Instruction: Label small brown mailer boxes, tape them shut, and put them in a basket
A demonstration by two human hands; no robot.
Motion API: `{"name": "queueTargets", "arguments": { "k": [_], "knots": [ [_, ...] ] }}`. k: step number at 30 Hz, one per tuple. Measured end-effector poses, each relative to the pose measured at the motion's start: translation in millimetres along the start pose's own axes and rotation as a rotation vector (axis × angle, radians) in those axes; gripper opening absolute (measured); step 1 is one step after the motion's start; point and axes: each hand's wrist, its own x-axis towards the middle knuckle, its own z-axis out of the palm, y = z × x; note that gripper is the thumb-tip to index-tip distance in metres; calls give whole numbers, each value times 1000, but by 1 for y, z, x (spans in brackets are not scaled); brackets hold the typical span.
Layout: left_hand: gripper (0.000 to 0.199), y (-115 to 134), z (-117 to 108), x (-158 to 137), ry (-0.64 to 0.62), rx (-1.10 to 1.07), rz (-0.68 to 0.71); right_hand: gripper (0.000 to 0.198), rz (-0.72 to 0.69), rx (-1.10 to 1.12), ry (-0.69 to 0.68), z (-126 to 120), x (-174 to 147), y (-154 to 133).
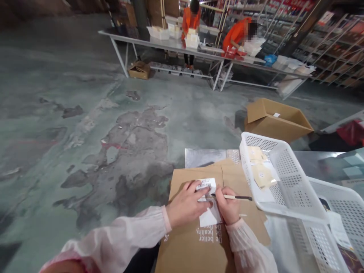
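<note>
My left hand (186, 203) lies with its fingers spread across a white paper slip (210, 216) with a barcode on its upper part. My right hand (229, 204) is closed around a pen (234, 196) with a pale and dark barrel, its tip pointing left over the slip. Under both hands lie flat brown cardboard sheets (196, 252), the top one printed with white words that appear upside down. Just right of the cardboard stands a white perforated plastic basket (284, 167) holding pale yellow packets (263, 175) and some white paper.
A second white basket (347, 193) stands at the lower right on the metal table (280, 231). Beyond it, an open cardboard box (278, 119) rests on the floor. Two people in orange work at a long table (136, 40) at the back, with shelving behind.
</note>
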Motion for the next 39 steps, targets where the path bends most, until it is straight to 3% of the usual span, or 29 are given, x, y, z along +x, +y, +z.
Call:
{"name": "queueTargets", "arguments": {
  "k": [10,34,39],
  "knots": [
    [17,1,0,1,12,15,3,48,53,24,-26,-2,2,-4],
    [17,2,-1,2,-9,33,9,48,-26,-17,-22,-3,2,0],
    [17,3,-1,1,2,35,13,47,13,17,-45,-4,2,0]
  ]
}}
